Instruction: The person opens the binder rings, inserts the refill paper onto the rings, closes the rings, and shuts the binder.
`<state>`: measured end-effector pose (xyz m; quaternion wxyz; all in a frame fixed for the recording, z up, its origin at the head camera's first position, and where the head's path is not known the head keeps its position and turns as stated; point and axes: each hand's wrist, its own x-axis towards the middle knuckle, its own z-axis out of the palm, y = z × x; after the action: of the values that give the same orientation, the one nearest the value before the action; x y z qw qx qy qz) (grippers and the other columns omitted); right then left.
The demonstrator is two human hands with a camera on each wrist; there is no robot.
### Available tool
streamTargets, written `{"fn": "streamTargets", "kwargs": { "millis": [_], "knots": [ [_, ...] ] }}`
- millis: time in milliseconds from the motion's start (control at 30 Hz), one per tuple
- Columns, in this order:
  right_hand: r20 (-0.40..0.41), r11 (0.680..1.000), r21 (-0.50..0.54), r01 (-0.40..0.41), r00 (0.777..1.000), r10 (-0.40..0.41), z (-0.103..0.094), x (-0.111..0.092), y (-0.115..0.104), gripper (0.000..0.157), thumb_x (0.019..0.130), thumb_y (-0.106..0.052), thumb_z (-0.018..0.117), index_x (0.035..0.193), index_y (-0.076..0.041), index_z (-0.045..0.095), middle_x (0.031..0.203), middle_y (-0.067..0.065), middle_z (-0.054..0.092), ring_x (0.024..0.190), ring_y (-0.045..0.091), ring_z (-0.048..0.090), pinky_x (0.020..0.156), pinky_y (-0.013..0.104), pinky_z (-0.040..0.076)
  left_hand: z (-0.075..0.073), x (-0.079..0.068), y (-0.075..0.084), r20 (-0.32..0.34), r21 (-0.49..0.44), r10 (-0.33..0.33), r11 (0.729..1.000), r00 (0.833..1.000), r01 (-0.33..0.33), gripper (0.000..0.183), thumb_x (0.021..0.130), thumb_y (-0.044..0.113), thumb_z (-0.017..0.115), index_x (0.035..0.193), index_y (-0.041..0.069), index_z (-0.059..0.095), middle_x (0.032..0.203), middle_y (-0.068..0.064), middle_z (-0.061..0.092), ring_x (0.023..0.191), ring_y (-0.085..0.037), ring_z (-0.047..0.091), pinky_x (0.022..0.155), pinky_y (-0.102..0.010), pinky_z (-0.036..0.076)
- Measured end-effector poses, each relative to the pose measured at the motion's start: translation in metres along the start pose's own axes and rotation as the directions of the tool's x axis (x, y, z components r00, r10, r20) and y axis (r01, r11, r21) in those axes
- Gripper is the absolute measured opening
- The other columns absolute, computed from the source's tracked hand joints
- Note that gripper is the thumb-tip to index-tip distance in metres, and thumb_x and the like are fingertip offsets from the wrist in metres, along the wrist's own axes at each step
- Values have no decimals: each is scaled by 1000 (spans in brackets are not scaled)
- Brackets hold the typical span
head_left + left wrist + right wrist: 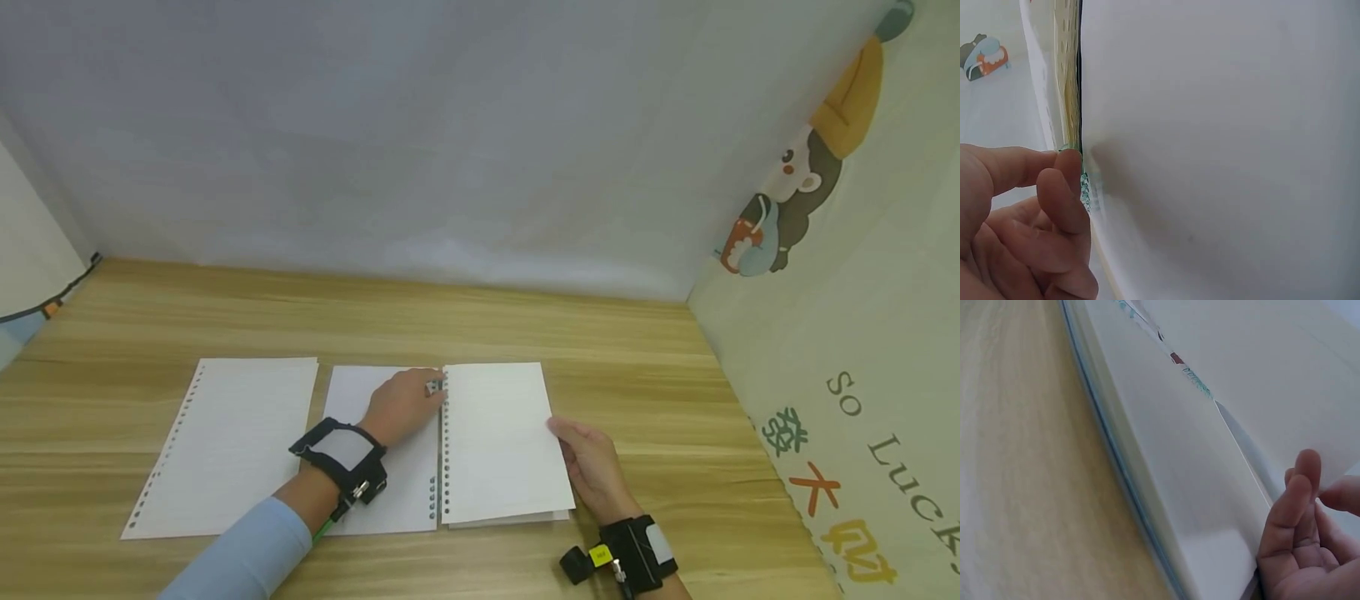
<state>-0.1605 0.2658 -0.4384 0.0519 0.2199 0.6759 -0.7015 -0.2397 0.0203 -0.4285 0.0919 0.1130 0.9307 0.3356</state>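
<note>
R wall (pixel 795 333) has "So Luck" (pixel 888 451), cut off, w/ "發大财" (pixel 815 486).

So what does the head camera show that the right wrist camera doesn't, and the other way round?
Only the head view: the left hand at the binding, the separate paper further left, and the cartoon animal on the wall. Only the right wrist view: a bluish edge along the paper stack. Both: the right hand holding a page, and the wooden table.
</note>
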Motion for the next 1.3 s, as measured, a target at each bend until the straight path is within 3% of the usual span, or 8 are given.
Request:
{"fn": "streamTargets", "kwargs": {
  "millis": [167, 300, 400, 567, 700, 933, 1167, 1300],
  "knots": [
    [23, 999, 33, 10, 1000, -11, 0, -2, 0, 44, 94, -10, 56, 129, 16, 50, 108, 4, 70, 95, 4, 65, 75, 14, 56, -2, -2, 1, -3, 3, 8, 1000, 1000, -8, 37, 91, 21, 61, 122, 4, 66, 124, -19, 69, 105, -31, 64, 86, -50, 55],
    [54, 1000, 2, 18, 998, -18, 0, -3, -1, 48, 94, -12, 57, 133, 13, 48, 135, 24, 56, 103, 7, 62, 76, 13, 55, -4, -3, 1, -15, 5, 7, 1000, 1000, -7, 37, 89, 21, 63, 122, 5, 67, 113, -19, 73, 86, -26, 66, 74, -45, 57],
    [75, 1000, -16, 11, 997, -10, 0, -3, -3, 48, 93, -10, 56, 136, 11, 47, 144, 28, 46, 112, 13, 58, 76, 11, 54, -4, -3, 1, -19, 6, 6, 1000, 1000, -6, 40, 88, 20, 64, 125, 5, 65, 111, -19, 74, 80, -24, 65, 69, -43, 56],
    [84, 1000, -10, 13, 996, -12, 1, -4, -4, 46, 94, -7, 54, 137, 9, 46, 148, 25, 44, 127, 23, 48, 77, 9, 52, -4, -2, 0, -19, 3, -2, 1000, 1000, 2, 38, 89, 19, 63, 124, 5, 66, 117, -19, 72, 88, -27, 66, 72, -44, 57],
    [61, 999, -7, 33, 998, -33, 1, -6, -5, 46, 95, -7, 54, 136, 10, 46, 147, 26, 44, 123, 19, 51, 77, 8, 51, -3, -2, 0, 2, 3, -1, 1000, 1000, 1, 36, 89, 20, 62, 122, 6, 67, 122, -18, 70, 97, -29, 66, 78, -46, 57],
    [35, 999, -30, 36, 999, -35, -1, -6, -5, 46, 95, -9, 54, 136, 11, 47, 147, 28, 44, 123, 22, 50, 75, 8, 51, -2, -1, 0, 22, -4, 7, 1000, 1000, -7, 36, 89, 20, 63, 122, 6, 67, 107, -16, 75, 80, -23, 65, 71, -43, 56],
    [30, 999, -26, 26, 999, -25, -3, -6, -2, 47, 95, -10, 55, 136, 11, 46, 147, 28, 44, 124, 24, 50, 74, 7, 51, -2, -2, 0, 26, -5, 17, 1000, 1000, -17, 37, 89, 20, 63, 122, 4, 67, 113, -18, 73, 91, -27, 67, 77, -46, 57],
    [38, 999, -31, 29, 999, -28, -4, -6, -1, 48, 95, -11, 55, 137, 11, 46, 147, 29, 43, 127, 27, 47, 74, 7, 51, -3, -3, 1, 17, -9, 25, 1000, 1000, -25, 36, 88, 20, 63, 120, 4, 68, 108, -17, 75, 85, -25, 66, 74, -45, 57]
  ]
}}
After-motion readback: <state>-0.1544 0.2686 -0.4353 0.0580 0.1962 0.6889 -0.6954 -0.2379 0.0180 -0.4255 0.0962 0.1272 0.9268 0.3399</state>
